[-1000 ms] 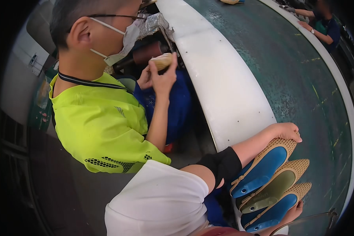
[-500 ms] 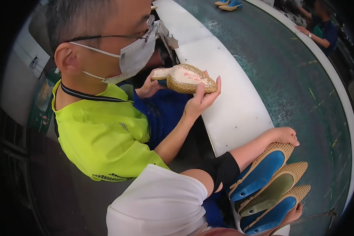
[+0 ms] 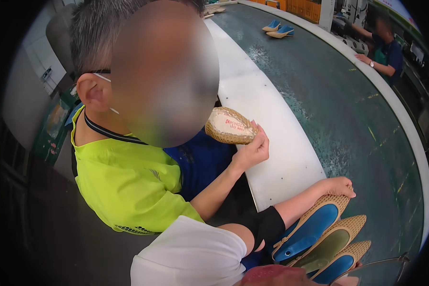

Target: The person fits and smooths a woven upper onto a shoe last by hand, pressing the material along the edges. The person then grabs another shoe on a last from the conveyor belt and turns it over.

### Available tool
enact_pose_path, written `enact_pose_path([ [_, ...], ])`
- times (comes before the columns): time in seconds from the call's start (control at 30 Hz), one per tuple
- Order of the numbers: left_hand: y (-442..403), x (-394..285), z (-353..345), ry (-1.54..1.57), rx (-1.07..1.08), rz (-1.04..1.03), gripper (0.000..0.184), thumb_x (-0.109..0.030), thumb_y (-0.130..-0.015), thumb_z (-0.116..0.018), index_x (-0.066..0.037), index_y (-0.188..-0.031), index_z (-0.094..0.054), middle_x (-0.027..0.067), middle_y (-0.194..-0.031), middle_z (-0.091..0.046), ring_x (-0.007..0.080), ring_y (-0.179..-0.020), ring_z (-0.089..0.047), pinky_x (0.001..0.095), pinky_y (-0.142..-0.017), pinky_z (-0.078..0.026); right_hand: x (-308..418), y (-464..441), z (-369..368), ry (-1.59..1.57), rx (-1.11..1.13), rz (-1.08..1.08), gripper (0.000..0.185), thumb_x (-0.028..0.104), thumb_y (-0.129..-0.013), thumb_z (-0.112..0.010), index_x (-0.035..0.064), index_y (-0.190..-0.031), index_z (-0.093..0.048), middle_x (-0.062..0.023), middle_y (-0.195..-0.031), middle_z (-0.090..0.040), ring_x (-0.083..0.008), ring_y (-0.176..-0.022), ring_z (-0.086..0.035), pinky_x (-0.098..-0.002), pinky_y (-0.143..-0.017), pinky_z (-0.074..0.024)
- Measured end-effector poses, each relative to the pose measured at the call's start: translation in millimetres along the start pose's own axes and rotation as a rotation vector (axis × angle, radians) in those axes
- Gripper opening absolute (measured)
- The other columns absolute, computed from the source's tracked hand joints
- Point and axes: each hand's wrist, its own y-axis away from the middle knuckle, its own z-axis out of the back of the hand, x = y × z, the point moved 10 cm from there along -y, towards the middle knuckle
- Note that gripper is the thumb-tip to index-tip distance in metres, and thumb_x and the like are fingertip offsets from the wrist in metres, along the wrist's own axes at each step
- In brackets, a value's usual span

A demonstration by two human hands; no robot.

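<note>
Three tan woven slingback shoes lie side by side at the lower right: one with a blue last (image 3: 310,229), one with a green last (image 3: 330,245) and another with a blue last (image 3: 336,268). My left hand (image 3: 338,186) is closed round the toe of the uppermost shoe. Mostly hidden beyond the lowest shoe, my right hand (image 3: 359,265) grips its toe side; only a bit of the fingers shows. To the left, a co-worker (image 3: 128,176) in a yellow shirt holds another woven shoe (image 3: 229,126), its pale underside turned toward me.
A white ledge (image 3: 267,128) runs beside the green belt (image 3: 329,109). Two blue-and-tan shoes (image 3: 280,32) stand on the belt's far part. Another person (image 3: 388,52) is across the belt, a hand on its rim. Orange crates (image 3: 304,9) are at the back.
The co-worker has turned the woven shoe underside out and brought it nearer, and leans closer. The view has tilted up, showing more of the far belt. My hands keep their hold on the shoes.
</note>
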Motion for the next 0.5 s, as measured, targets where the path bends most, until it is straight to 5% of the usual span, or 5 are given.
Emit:
enact_pose_path([
  [0.13,-1.4,-3.3,-0.4,-0.011,0.003,-0.014,0.039,-0.032,-0.070,-0.068,0.001,-0.088,-0.059,0.0102,-0.083,-0.061,0.0177,-0.078,-0.058,0.0309,-0.069,-0.045,1.9,0.1,3.2,0.043,-0.009,-0.033,0.034,0.021,-0.080,-0.061,0.0017,-0.107,-0.062,-0.0109,-0.113,-0.060,-0.0214,-0.099,-0.056,-0.0305,-0.087,-0.0416],
  [0.27,8.7,-10.3,-0.1,-0.010,0.014,0.007,0.039,-0.033,-0.070,-0.068,0.001,-0.089,-0.059,0.0106,-0.084,-0.061,0.0178,-0.079,-0.058,0.0308,-0.069,-0.045,-27.0,-8.4,-7.2,0.009,0.000,-0.126,0.036,0.023,-0.079,-0.063,0.0033,-0.109,-0.062,-0.0106,-0.113,-0.060,-0.0221,-0.099,-0.056,-0.0312,-0.088,-0.0417],
  [0.5,11.8,-10.1,-1.5,0.010,0.026,0.027,0.041,-0.033,-0.069,-0.068,0.001,-0.089,-0.059,0.0111,-0.084,-0.061,0.0184,-0.079,-0.058,0.0307,-0.070,-0.045,-99.1,-45.8,-42.1,-0.377,0.013,0.008,0.023,0.020,-0.086,-0.058,-0.0027,-0.090,-0.059,-0.0072,-0.078,-0.061,-0.0122,-0.065,-0.053,-0.0256,-0.058,-0.0435],
])
